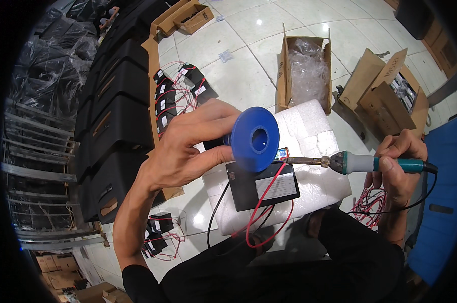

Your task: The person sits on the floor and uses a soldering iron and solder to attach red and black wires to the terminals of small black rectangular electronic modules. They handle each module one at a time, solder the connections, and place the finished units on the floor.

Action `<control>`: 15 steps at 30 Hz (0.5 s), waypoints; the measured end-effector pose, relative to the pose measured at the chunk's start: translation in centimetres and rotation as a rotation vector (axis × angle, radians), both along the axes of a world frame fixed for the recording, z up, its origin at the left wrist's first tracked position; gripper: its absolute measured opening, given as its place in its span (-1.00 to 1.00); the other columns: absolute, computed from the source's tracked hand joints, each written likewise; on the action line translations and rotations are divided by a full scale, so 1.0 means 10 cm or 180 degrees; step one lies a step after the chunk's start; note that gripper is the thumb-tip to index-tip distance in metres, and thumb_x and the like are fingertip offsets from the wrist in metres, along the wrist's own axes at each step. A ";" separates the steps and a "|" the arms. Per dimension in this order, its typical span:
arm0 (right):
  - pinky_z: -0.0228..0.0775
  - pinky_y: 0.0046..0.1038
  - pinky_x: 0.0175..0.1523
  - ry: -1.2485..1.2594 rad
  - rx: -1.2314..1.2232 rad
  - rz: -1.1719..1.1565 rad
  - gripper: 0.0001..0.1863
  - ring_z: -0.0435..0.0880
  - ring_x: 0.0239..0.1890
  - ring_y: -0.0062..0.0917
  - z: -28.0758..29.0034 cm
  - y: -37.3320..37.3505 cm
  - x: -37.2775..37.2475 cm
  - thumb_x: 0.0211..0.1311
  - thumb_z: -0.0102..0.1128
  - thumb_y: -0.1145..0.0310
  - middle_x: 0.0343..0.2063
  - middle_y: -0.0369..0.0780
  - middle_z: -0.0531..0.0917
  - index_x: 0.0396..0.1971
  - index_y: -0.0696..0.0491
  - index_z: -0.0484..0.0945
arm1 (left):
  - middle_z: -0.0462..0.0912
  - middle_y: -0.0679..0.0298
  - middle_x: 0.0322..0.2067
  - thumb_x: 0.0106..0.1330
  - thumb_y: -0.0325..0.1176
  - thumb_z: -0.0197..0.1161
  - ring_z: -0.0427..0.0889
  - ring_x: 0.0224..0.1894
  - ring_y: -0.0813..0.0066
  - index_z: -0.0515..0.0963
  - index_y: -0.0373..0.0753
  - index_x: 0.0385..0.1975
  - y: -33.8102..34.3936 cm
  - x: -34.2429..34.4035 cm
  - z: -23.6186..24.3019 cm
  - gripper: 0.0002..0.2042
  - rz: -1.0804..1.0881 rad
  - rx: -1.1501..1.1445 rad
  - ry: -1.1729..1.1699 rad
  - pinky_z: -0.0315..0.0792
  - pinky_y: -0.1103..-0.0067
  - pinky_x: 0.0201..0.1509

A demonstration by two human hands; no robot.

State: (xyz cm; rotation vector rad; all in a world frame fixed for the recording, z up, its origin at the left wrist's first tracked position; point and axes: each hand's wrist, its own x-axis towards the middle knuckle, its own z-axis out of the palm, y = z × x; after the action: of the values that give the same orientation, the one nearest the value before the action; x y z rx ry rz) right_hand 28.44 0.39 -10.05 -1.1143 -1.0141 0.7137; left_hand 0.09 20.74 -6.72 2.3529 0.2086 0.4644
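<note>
My left hand (198, 139) grips a blue spool (261, 118), probably of solder, by its far side, thumb and fingers closed on it. In my right hand (402, 164) is a soldering iron (359, 163) with a teal and grey handle, its tip pointing left. That tip meets the top edge of a black battery (248, 187), where a red wire (269, 194) ends; the spool partly hides this spot. The battery has a pale label and rests on a white foam block (334, 177) in front of my knees. A black wire also runs from it.
Several black batteries with red and black wires (165, 103) lie on the floor at left, beside a row of black cases (120, 111). Open cardboard boxes (285, 76) stand at the back. Loose wires (369, 204) lie below my right hand, near a blue panel (440, 202).
</note>
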 end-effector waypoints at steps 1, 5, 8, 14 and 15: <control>0.44 -0.60 -0.68 0.0007 -0.0029 -0.0010 -0.75 0.54 -0.73 -0.61 0.01 0.00 0.00 0.03 0.34 0.47 -0.68 -0.10 0.56 -0.55 0.18 0.39 | 0.63 0.07 -0.16 0.12 -0.43 0.41 0.57 -0.12 0.21 0.58 -0.39 -0.01 0.00 0.00 0.00 -0.59 -0.0015 -0.0005 -0.0009 0.43 0.40 -0.04; 0.43 -0.61 -0.67 -0.0090 -0.0094 -0.0075 -0.75 0.55 -0.71 -0.61 0.04 0.00 0.01 0.00 0.36 0.45 -0.69 -0.11 0.56 -0.57 0.19 0.41 | 0.62 0.06 -0.16 0.14 -0.40 0.39 0.58 -0.13 0.21 0.58 -0.40 -0.01 0.01 0.02 0.00 -0.60 -0.0040 0.0087 -0.0006 0.43 0.40 -0.04; 0.42 -0.61 -0.64 -0.0539 -0.0008 0.0001 -0.75 0.57 -0.69 -0.59 0.08 0.01 0.06 -0.04 0.39 0.45 -0.70 -0.12 0.57 -0.58 0.18 0.44 | 0.62 0.07 -0.17 0.15 -0.39 0.38 0.58 -0.14 0.21 0.57 -0.41 -0.01 0.00 0.02 0.00 -0.60 -0.0053 0.0104 -0.0005 0.43 0.40 -0.05; 0.40 -0.61 -0.57 -0.1542 0.0467 0.0489 -0.77 0.63 -0.64 -0.54 0.20 0.05 0.19 -0.14 0.46 0.47 -0.68 -0.13 0.62 -0.58 0.17 0.52 | 0.62 0.07 -0.19 0.15 -0.40 0.38 0.57 -0.15 0.24 0.58 -0.41 -0.01 -0.01 0.02 0.00 -0.61 -0.0042 0.0098 0.0009 0.43 0.42 -0.08; 0.40 -0.61 -0.56 -0.1642 0.0482 0.0554 -0.77 0.63 -0.64 -0.53 0.23 0.05 0.20 -0.16 0.46 0.48 -0.68 -0.12 0.62 -0.58 0.17 0.53 | 0.62 0.07 -0.20 0.15 -0.40 0.38 0.57 -0.16 0.24 0.58 -0.41 -0.01 -0.01 0.02 0.00 -0.60 -0.0040 0.0086 0.0004 0.43 0.42 -0.09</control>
State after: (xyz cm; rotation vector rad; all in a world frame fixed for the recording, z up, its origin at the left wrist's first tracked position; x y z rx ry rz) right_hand 30.44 0.90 -7.76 -1.1097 -1.5915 0.4811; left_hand 0.29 20.67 -6.74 2.3795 0.1889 0.4625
